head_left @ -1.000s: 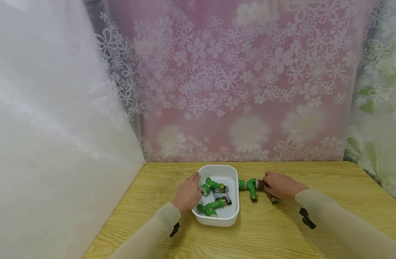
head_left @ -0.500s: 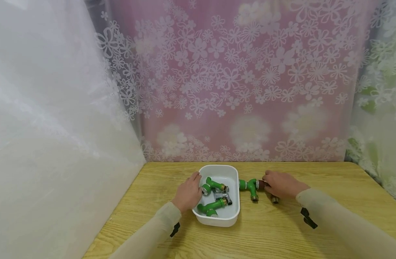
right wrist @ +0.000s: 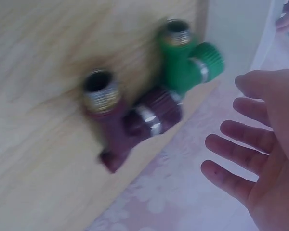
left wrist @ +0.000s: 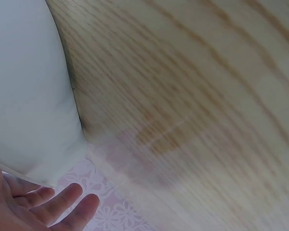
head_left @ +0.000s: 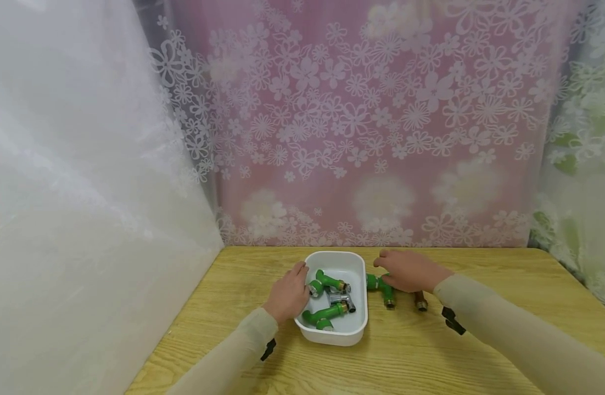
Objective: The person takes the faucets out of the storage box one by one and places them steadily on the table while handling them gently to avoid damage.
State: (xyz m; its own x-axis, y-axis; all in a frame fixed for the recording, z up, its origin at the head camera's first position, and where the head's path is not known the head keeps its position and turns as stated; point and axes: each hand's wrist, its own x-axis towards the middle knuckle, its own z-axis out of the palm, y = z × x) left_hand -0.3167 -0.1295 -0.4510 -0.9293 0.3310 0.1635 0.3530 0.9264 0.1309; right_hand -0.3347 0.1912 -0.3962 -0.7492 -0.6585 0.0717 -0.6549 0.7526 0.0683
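My left hand (head_left: pixel 286 293) rests at the left rim of a white tub (head_left: pixel 332 338); in the left wrist view its fingers (left wrist: pixel 67 199) reach loosely spread past the rim. Inside the tub lie green faucets (head_left: pixel 328 312) and a chrome faucet (head_left: pixel 339 298). My right hand (head_left: pixel 412 270) hovers with spread fingers over a green faucet (head_left: pixel 388 296) beside the tub's right wall. A dark red faucet (head_left: pixel 420 300) lies right of it, partly hidden under the hand. In the right wrist view both faucets stand apart from the fingers, with nothing held.
The pieces lie on a wood-grain table (head_left: pixel 396 356). A pink flowered curtain (head_left: pixel 371 164) hangs behind its back edge, and a white sheet (head_left: pixel 85 219) slopes down along the left side.
My right hand has let go of the dark red faucet and moved left over the green one, its fingers spreading. The left hand and the tub have stayed in place.
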